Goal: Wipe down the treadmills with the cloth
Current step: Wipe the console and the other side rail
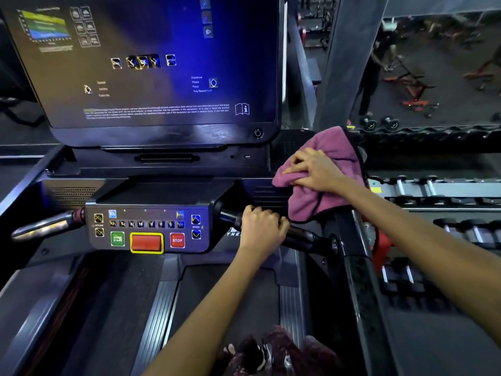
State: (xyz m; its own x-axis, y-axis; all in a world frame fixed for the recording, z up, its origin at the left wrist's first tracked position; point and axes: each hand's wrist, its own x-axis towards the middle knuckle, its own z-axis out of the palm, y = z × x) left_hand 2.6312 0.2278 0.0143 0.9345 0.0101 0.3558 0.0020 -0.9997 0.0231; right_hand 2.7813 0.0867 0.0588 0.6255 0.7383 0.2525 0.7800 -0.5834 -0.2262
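Above, the right hand bunched the purple cloth with curled fingers against the treadmill console's right side, beside the screen. Below, the left hand wrapped its fingers round the black handlebar.

Cloth lies right of screen, under right hand; left hand on handlebar, right of button panel.

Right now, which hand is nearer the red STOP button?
Left. The left hand grips the handlebar just right of the STOP button. The right hand presses the cloth higher up, farther right.
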